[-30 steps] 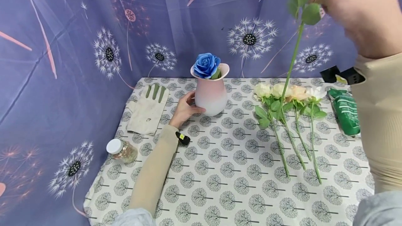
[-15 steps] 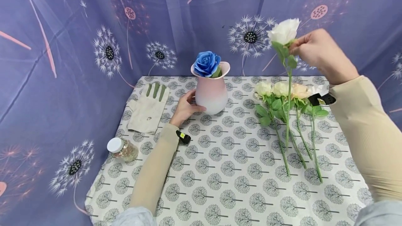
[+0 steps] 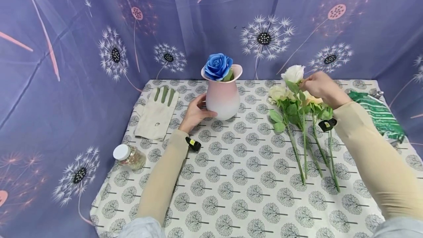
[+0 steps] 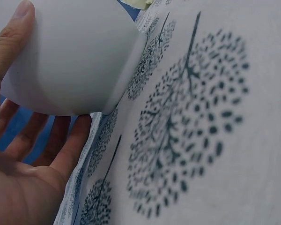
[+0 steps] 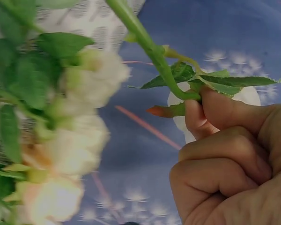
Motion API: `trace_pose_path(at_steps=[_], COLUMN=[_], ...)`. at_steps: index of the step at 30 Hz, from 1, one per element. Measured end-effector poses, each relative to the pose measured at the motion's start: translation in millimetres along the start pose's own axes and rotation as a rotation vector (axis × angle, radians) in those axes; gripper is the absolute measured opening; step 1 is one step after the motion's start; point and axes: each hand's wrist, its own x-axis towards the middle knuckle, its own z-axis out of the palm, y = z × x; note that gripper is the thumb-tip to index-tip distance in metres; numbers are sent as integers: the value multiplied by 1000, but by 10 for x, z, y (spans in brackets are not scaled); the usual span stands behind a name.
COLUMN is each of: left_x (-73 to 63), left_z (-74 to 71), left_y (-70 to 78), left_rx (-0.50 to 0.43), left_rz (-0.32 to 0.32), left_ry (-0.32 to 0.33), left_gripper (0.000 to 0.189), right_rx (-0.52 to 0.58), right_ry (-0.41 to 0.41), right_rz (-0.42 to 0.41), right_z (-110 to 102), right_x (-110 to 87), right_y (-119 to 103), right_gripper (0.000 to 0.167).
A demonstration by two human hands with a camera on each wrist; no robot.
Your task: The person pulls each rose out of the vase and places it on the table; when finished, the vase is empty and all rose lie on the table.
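Observation:
My left hand (image 3: 195, 113) holds the lower left side of a pink-and-white vase (image 3: 223, 100), thumb in front and fingers behind. In the left wrist view, the thumb lies along the pale vase wall (image 4: 79, 61). A blue rose (image 3: 218, 67) stands in the vase's mouth. My right hand (image 3: 322, 87) pinches a white rose (image 3: 293, 73) by its stem just under the bloom. The white rose hangs nearly upright over several pale roses (image 3: 277, 94) lying on the table. In the right wrist view, thumb and forefinger grip the green stem (image 5: 154, 54); the bloom is mostly hidden behind the hand.
A pair of pale gloves (image 3: 155, 116) with green fingers lies left of the vase. Nearer stands a white-capped jar (image 3: 132, 158), tilted in view. A green packet (image 3: 376, 113) lies at the right, partly behind my right arm. A purple curtain (image 3: 198, 21) borders the tree-print tablecloth (image 3: 241, 194).
My right hand has come down and left with the white rose, from high at the upper right to just above the lying roses. The left hand stays on the vase.

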Motion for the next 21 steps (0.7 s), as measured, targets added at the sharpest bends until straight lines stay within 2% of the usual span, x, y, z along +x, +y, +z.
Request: trace_pose_path(at_steps=[3, 6, 10, 15, 19, 21], left_x=[3, 10, 6, 3, 6, 6], left_z=[1, 2, 2, 9, 15, 18], left_y=[-3, -7, -10, -7, -8, -7], left_rx=[-2, -7, -6, 0, 0, 0], left_rz=[-5, -10, -4, 13, 18, 16], left_ry=[2, 3, 5, 14, 16, 17], left_gripper=[97, 96, 97, 96, 96, 95], right_rx=[10, -2, -10, 24, 26, 16], right_ry=[-30, -23, 4, -17, -16, -18], right_rz=[16, 3, -16, -6, 3, 12], right_z=[76, 148, 254, 360, 412, 431], right_x=[53, 85, 156, 229, 253, 263], right_y=[120, 209, 317, 446, 535, 579], right_gripper=[51, 48, 32, 46, 29, 27])
